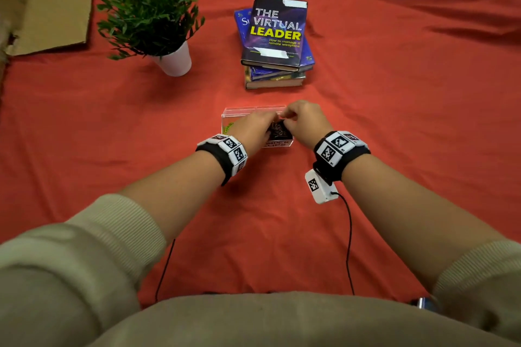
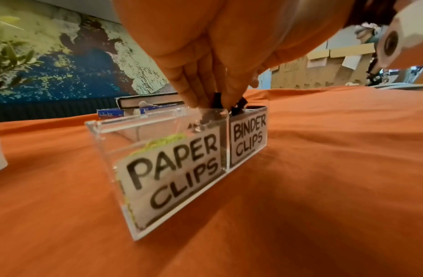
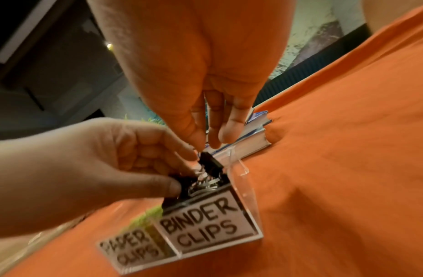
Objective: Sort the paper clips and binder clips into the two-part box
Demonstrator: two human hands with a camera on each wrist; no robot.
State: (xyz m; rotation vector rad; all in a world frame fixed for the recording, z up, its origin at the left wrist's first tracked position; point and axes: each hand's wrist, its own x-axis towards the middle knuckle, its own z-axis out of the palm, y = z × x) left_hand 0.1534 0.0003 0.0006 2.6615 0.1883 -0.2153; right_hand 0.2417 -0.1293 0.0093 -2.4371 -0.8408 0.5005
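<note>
— Where's the box [image 1: 239, 113]?
— On the red cloth surface [image 1: 394, 127], clear acrylic, two parts labelled PAPER CLIPS and BINDER CLIPS. Black binder clips [image 3: 205, 180] fill the right part; yellow-green paper clips [image 2: 163, 142] lie in the left.
— And the hands?
— Both are over the right part. The left hand [image 3: 115, 165] has its fingers curled, pinching a clip in the pile; the right hand [image 3: 205, 116] points down, fingertips pinching one black clip [image 3: 209, 162].
— Beyond?
— Stacked books [image 1: 276, 42], a potted plant [image 1: 152, 14].

Over the clear two-part box [image 3: 247, 191], the right hand [image 3: 198, 75] pinches a black binder clip [image 3: 209, 164] above the "BINDER CLIPS" compartment, while the left hand [image 3: 87, 168] grips another black clip [image 3: 184, 182] at its rim.
</note>
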